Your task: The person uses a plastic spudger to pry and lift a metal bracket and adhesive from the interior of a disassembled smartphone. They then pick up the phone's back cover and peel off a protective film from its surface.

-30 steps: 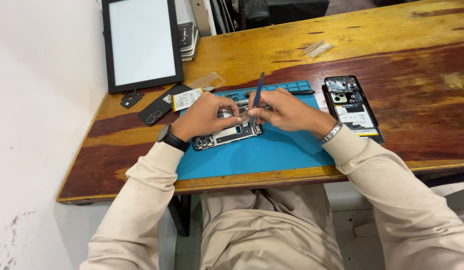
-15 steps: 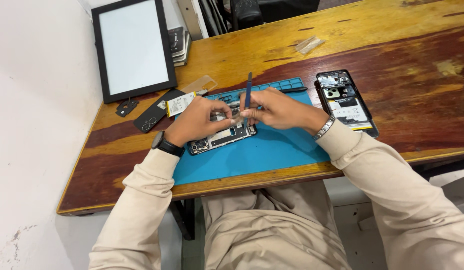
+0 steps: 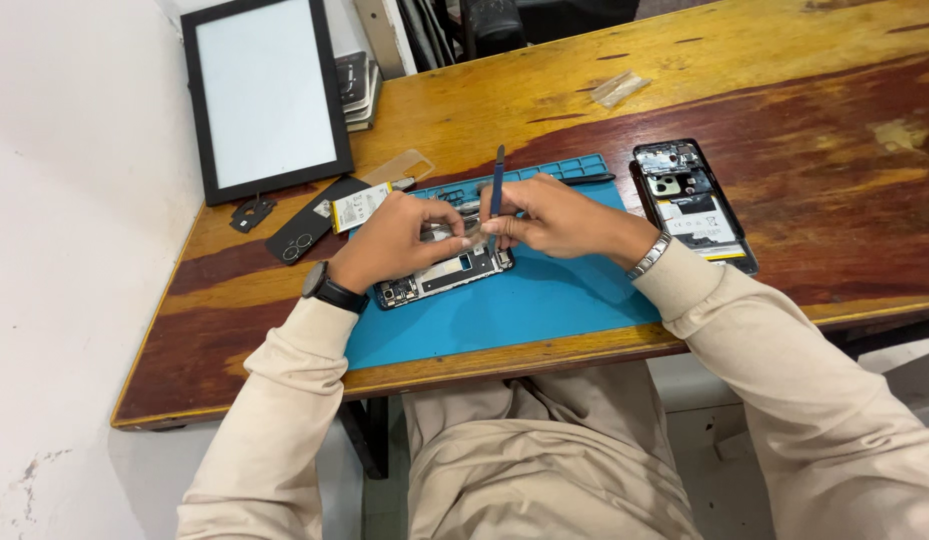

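The opened phone lies flat on the blue mat, directly under the fingertips of both hands and reaching out toward the person's left from beneath them. The left hand has its fingers curled and pressed down on the phone's upper edge, thumb tucked against them. The right hand pinches a slim blue pry tool between thumb and forefinger, the tool standing nearly upright with its lower tip at the phone, just between the two sets of fingers. There is one opened phone under the hands, one pry tool, one mat, and a second opened phone lying well to the right of the right hand's fingers. The phone under the fingers is dark-framed, its back off, showing circuit parts and a pale panel inside.
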